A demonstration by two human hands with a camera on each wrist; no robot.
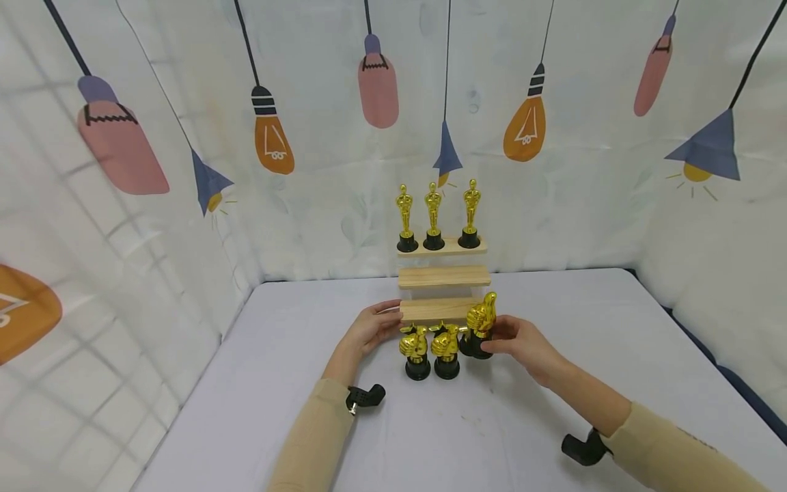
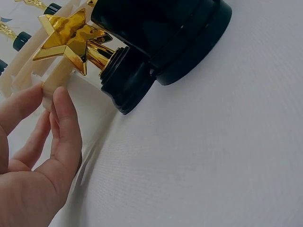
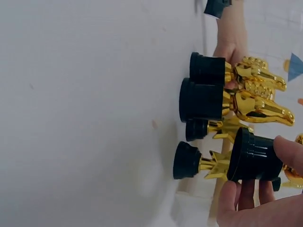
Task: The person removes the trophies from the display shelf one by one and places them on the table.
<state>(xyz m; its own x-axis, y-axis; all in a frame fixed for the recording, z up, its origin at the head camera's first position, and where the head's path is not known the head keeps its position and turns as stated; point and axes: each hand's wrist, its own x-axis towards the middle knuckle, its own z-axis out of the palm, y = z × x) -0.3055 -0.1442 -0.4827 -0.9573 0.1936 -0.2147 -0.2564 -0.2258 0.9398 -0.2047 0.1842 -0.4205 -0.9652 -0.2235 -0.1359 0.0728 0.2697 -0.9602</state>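
Note:
My right hand (image 1: 529,347) holds a gold thumbs-up trophy (image 1: 481,316) by its black base (image 3: 258,158), raised and tilted in the right wrist view. At the left end of the lowest tier of a wooden display stand (image 1: 435,309), my left hand (image 1: 371,329) pinches the board's end between thumb and fingers. Two more thumbs-up trophies, a left one (image 1: 414,347) and a right one (image 1: 445,347), stand upright before the stand. Behind them are gold star trophies (image 3: 220,165) on black bases, partly hidden in the head view.
Three gold figure statuettes (image 1: 433,208) stand on the stand's top tier, above a bare middle tier (image 1: 444,276). A white cloth (image 1: 295,342) covers the table. Behind hangs a pale curtain (image 1: 332,205) printed with lamps.

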